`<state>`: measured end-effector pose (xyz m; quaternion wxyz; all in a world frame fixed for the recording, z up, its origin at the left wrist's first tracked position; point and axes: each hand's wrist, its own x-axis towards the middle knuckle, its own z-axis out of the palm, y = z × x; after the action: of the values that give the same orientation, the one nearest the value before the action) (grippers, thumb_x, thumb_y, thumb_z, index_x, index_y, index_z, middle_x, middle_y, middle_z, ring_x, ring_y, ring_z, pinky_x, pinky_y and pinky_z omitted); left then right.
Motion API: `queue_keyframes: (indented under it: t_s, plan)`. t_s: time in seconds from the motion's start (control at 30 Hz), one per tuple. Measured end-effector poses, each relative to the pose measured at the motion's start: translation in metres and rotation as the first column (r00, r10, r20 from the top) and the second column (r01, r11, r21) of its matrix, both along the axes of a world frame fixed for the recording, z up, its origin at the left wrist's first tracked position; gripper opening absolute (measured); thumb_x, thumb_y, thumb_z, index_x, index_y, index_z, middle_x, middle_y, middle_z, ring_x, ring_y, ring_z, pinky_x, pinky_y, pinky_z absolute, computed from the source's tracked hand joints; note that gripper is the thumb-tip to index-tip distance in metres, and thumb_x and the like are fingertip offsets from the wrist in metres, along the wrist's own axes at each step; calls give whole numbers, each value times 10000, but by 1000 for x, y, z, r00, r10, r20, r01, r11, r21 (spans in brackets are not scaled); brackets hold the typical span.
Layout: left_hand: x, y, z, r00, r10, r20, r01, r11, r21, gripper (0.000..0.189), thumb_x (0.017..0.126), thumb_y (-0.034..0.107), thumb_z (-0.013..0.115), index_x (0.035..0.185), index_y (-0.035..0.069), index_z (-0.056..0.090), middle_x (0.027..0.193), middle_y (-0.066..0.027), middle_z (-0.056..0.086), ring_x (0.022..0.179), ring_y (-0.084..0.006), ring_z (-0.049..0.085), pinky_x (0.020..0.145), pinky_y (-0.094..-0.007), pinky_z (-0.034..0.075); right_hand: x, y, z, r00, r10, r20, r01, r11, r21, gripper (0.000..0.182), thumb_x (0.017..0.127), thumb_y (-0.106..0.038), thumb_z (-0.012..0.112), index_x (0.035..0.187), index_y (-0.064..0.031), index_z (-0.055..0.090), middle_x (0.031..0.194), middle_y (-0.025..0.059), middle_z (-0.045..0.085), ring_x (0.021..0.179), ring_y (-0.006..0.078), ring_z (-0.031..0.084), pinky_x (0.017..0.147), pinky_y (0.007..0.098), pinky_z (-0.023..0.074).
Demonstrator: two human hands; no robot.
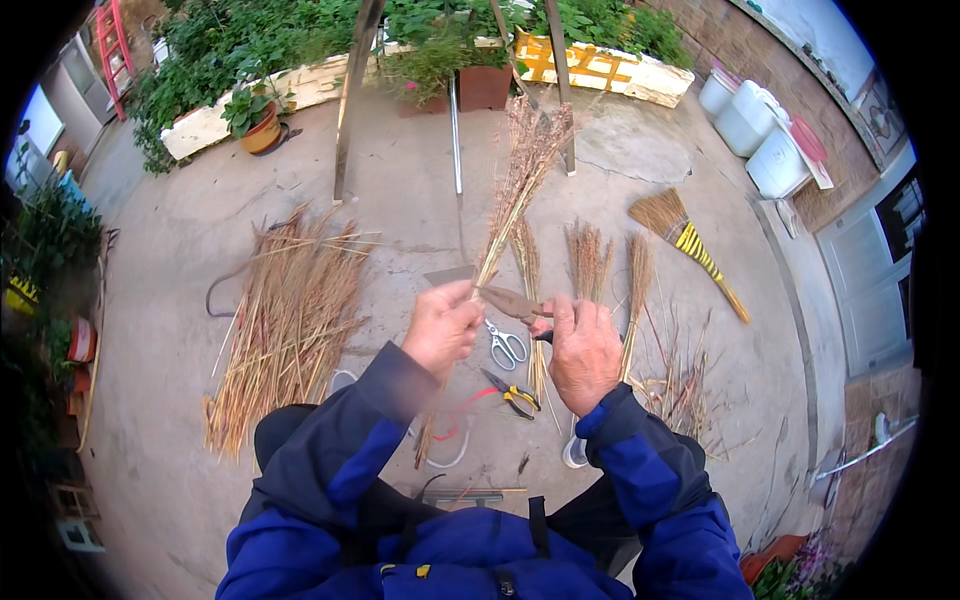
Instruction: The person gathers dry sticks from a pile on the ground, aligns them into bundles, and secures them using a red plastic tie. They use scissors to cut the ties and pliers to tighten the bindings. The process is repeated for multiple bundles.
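My left hand (pixel 446 326) grips a bundle of dry seed-headed stalks (pixel 517 180), held tilted with its heads pointing up and away from me. In my right hand (pixel 585 356) is a cutting tool with rusty blades (pixel 514 302), apparently shears. Its blades reach the stalks just above my left fingers; whether they touch is unclear. On the concrete below lie scissors (pixel 508 349) with pale handles and yellow-and-black pliers (pixel 516 394). A flat grey blade (pixel 448 275) shows behind the left hand, partly hidden.
A large stalk pile (pixel 300 322) lies left. Several smaller bundles, including one (pixel 589 259), lie ahead and right, near loose stems (pixel 682 375). A finished hand broom (pixel 694 244) rests farther right. Frame legs (pixel 352 112), a metal rod (pixel 455 139) and planters (pixel 600 67) stand ahead.
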<state>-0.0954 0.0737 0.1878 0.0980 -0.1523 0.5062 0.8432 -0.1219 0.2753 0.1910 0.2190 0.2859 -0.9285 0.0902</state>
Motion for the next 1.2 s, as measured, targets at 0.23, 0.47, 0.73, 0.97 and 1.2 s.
queue_keyframes:
  t_s: [0.23, 0.47, 0.73, 0.97, 1.2]
  plan:
    - [-7, -5, -26, 972, -36, -234, -62, 916, -397, 269, 878, 15, 528, 1131, -11, 615, 732, 5, 541, 570, -48, 444, 489, -210, 357, 6, 9, 4, 941, 93, 327, -56, 991, -122, 225, 749, -44, 613, 971, -78, 625, 810, 157, 585, 732, 360, 588, 657, 451, 464]
    - [-8, -5, -28, 823, -216, -526, -220, 732, -644, 318, 871, 15, 546, 1181, -25, 605, 797, -11, 577, 706, -63, 490, 645, -230, 425, 11, 21, 12, 827, 149, 542, -14, 969, -246, 283, 707, 21, 567, 976, -46, 622, 843, 214, 626, 768, 422, 598, 674, 465, 475]
    - [-6, -16, 3, 882, -324, -342, 231, 930, -285, 334, 896, 71, 576, 1215, -21, 610, 758, 24, 527, 659, -51, 451, 581, -204, 390, 1, 37, 16, 518, 297, 802, 61, 922, -381, 263, 734, 56, 541, 979, 36, 635, 801, 151, 651, 765, 232, 646, 693, 314, 492]
    - [-4, -18, 15, 847, -398, -351, 268, 892, -365, 376, 895, 120, 583, 1249, -5, 593, 800, 41, 531, 703, -39, 422, 607, -207, 360, 12, 36, 32, -13, 560, 829, 412, 758, -506, 324, 709, 87, 503, 1008, 100, 628, 902, 87, 620, 801, 171, 599, 727, 288, 508]
    - [-8, -14, 8, 847, -339, -409, 173, 904, -390, 328, 903, 114, 601, 1204, -14, 617, 800, 31, 565, 693, -34, 485, 594, -199, 407, 12, 32, 28, -47, 586, 809, 474, 726, -498, 307, 710, 76, 519, 998, 105, 618, 903, 94, 601, 809, 165, 592, 732, 285, 509]
